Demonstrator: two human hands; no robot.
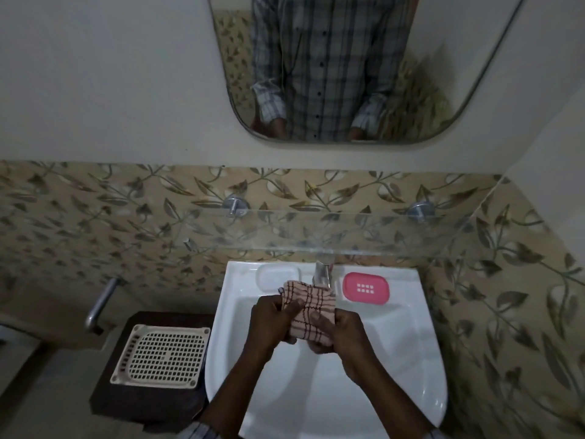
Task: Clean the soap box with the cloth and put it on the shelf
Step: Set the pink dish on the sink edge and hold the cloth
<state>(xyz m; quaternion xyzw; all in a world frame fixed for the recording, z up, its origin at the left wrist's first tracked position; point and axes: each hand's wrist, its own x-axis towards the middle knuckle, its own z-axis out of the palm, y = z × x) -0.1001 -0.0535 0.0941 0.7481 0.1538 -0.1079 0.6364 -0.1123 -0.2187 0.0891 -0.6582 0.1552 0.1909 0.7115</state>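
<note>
1. The soap box (365, 288) is pink with little holes in its top. It sits on the back right corner of the sink (408, 315), just beside the tap (323, 275). No hand touches it.
2. Our left hand (272, 321) and our right hand (340, 334) both grip the cloth (313, 307). Our fingers curl round it, and it is bunched up between them over the sink.
3. We think the step now is getting the cloth ready. It helps to fold it into a neat pad. Then one hand can wipe and the other is free to hold the box.
4. When we wipe, we should rub all over the box and press into the little holes, where old soap may hide.
5. The shelf (348, 231) is made of glass and hangs above the sink. Glass can be slippery, so we should set the box down flat, softly, and away from the edge.
6. Now we count: one soap box, one cloth, two hands, one tap, one sink and one shelf. The shelf sits on two metal pegs (235, 206). There is also one mirror (459, 58), and one cream tray (161, 356) with a grid, on a dark stand to the left.
</note>
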